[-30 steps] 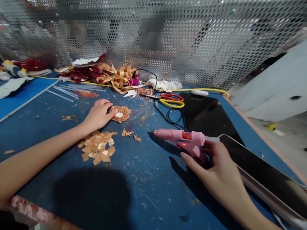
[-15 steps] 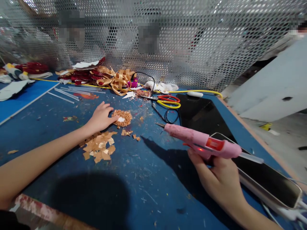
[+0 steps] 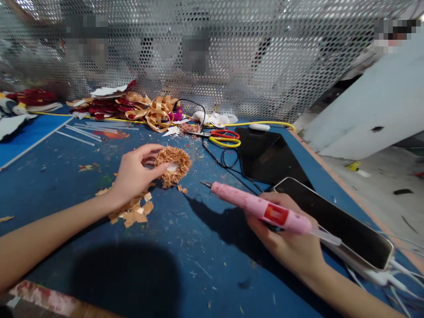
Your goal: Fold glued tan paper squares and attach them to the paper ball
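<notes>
While your left hand (image 3: 135,170) pinches the edge of the brown puff (image 3: 182,163), thumb at its white middle, your right hand (image 3: 294,247) wraps around the pink glue gun (image 3: 241,198). The puff is over the blue table (image 3: 198,274), a bit to your left. The glue gun points at the puff but does not touch it. Brown scraps (image 3: 135,214) lie by your left wrist, and scissors (image 3: 228,140) lie farther back.

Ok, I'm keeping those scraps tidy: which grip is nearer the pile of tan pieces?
Left. The left grip is just beyond the tan pile, partly hiding it; the right grip, holding the pink glue gun, is well off to the pile's right.
</notes>
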`<state>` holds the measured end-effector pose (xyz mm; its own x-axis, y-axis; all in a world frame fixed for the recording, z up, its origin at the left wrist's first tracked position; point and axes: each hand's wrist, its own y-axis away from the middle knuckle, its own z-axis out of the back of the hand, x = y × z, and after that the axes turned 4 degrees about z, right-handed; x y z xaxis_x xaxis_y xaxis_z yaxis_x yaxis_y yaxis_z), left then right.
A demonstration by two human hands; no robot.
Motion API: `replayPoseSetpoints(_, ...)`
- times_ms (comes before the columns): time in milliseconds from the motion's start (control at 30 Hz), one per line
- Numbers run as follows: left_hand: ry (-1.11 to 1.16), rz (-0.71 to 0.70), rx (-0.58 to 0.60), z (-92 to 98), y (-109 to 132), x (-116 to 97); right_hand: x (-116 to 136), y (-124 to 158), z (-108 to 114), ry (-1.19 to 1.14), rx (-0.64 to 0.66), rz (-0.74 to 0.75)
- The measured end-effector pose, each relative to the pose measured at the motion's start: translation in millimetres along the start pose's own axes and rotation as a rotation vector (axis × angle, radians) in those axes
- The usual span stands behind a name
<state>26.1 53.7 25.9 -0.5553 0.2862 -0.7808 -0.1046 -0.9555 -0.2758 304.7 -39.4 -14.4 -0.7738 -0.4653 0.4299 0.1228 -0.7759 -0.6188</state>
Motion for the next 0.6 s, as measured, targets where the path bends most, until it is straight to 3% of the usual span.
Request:
replayPoseSetpoints(167,0.098,0.054,0.070,-10.8,25,-16,8,-4,13,0.114,0.107,0.049)
replayPoseSetpoints(367,0.267,0.344,0.299,-20.4,42,-24,10,4,14,-0.022,-0.039,0.219)
replayPoseSetpoints(600,0.283,0.456,0.367,-26.3,45,-24,13,2,8,0.091,-0.037,0.357)
